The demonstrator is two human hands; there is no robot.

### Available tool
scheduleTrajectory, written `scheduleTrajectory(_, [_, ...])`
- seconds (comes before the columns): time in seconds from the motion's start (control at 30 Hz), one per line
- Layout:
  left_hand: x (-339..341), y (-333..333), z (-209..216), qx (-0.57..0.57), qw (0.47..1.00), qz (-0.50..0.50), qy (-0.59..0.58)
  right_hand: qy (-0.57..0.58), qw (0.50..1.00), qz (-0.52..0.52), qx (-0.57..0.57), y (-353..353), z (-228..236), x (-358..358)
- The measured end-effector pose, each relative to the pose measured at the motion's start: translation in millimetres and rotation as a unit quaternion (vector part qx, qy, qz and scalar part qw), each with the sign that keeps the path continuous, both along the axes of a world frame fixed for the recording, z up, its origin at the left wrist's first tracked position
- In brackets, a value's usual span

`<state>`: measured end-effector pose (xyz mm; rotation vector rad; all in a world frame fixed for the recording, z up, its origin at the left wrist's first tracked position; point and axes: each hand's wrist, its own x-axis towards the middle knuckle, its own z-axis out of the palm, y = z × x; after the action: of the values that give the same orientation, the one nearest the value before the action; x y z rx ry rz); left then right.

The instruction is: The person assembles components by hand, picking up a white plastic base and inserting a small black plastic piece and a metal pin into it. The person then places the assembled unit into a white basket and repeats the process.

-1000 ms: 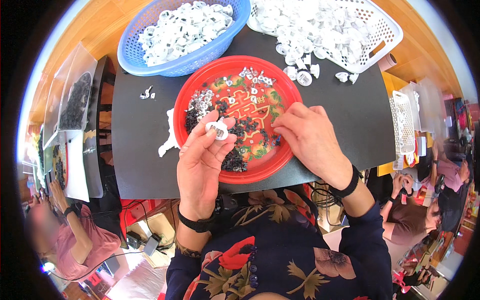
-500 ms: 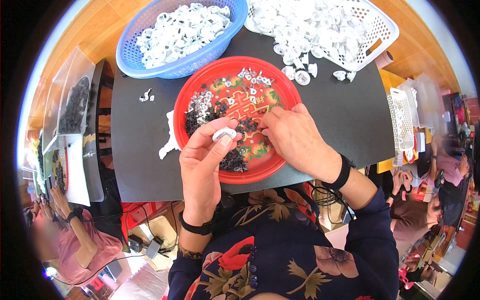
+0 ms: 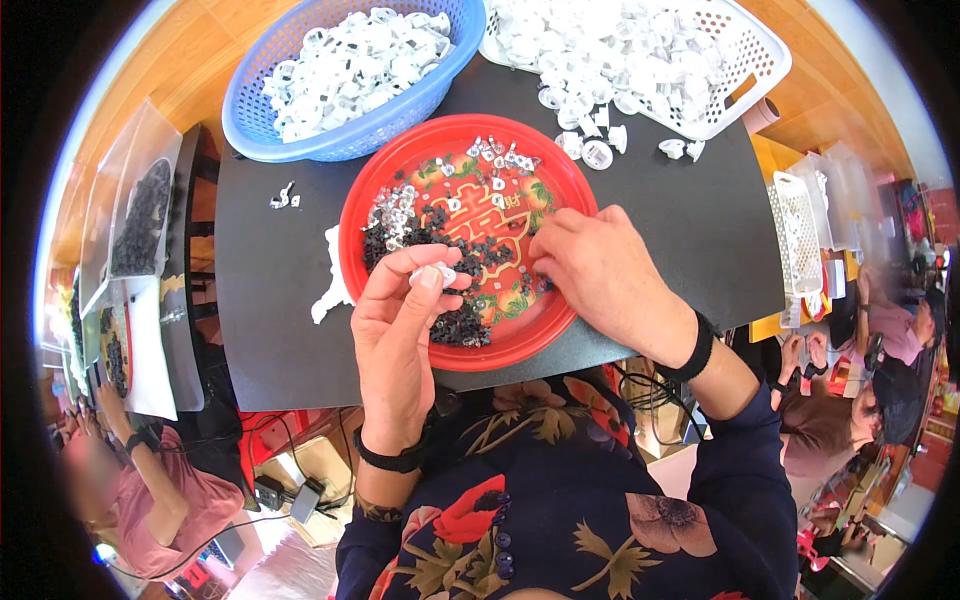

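Observation:
My left hand [image 3: 395, 335] pinches a small white round plastic piece [image 3: 433, 271] between thumb and fingers, above the near left part of a red round tray [image 3: 357, 222]. My right hand [image 3: 618, 285] reaches over the tray's right side. Its fingertips are drawn together low over the tray floor, beside a few small black parts; whatever they grip is hidden. In the tray lie a heap of small black parts [image 3: 462, 328], a cluster of clear plastic pieces [image 3: 396, 208] and more clear pieces [image 3: 497, 152] toward the far rim.
Beyond the tray stand a blue basket [image 3: 243, 105] and a white basket [image 3: 757, 72], both heaped with white pieces. Several white pieces [image 3: 597, 154] have spilled onto the dark table [image 3: 680, 230]. White tissue [image 3: 333, 285] lies against the tray's left. People sit at both sides.
The white piece has turned in my left fingers, and the thumb now covers more of it. My right fingertips have shifted slightly toward the near right of the tray.

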<state>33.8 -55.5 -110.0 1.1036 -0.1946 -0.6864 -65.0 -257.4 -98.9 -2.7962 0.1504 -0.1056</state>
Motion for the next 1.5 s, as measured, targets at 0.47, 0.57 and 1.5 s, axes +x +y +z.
scheduleTrajectory(0.47, [-8,-2,0,0.027,0.998,-0.007,-0.054,-0.049,0.998,0.026,0.02,12,-10,-2])
scheduleTrajectory(0.57, [-12,-4,0,0.056,0.994,-0.01,-0.098,-0.064,0.976,-0.024,0.206,12,0,-3])
scheduleTrajectory(1.5, [-19,-7,-2,-0.026,0.993,-0.095,0.065,-0.311,0.945,0.097,0.042,22,7,0])
